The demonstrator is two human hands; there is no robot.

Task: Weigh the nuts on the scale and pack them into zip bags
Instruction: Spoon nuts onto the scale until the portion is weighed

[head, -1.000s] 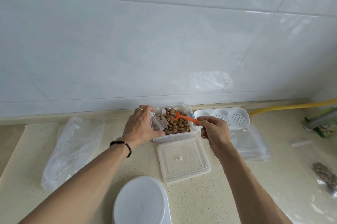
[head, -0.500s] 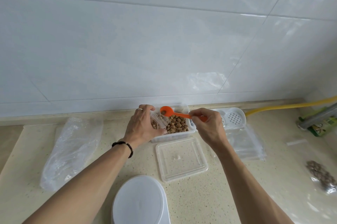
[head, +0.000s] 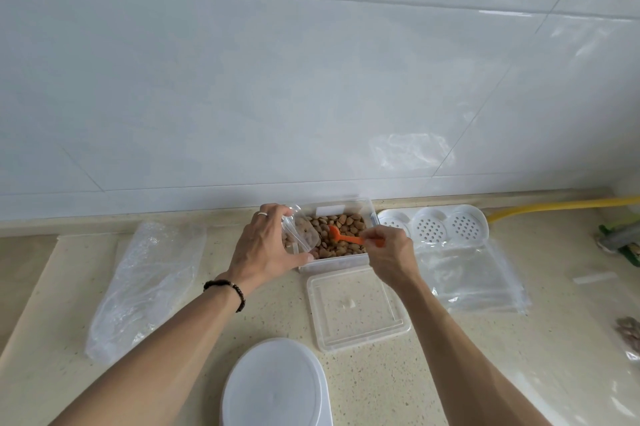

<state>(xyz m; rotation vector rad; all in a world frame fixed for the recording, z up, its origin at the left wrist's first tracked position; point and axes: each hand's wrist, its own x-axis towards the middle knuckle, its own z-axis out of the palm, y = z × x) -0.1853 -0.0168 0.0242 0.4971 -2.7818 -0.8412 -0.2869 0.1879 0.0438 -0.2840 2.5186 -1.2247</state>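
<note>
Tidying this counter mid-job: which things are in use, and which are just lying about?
In use: clear zip bag, orange plastic spoon, clear tub of nuts, white oval scale.
Lying about: yellow hose, white perforated tray, crumpled clear plastic.

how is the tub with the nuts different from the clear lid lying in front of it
The tub is deep-walled and holds nuts; the lid is flat and shallow, holding only a small pale scrap.
The tub stands against the wall with both hands working at it, the right hand dipping an orange spoon into it; the lid lies nearer the person, untouched.
Both are clear plastic, rectangular, resting on the speckled counter.
</note>
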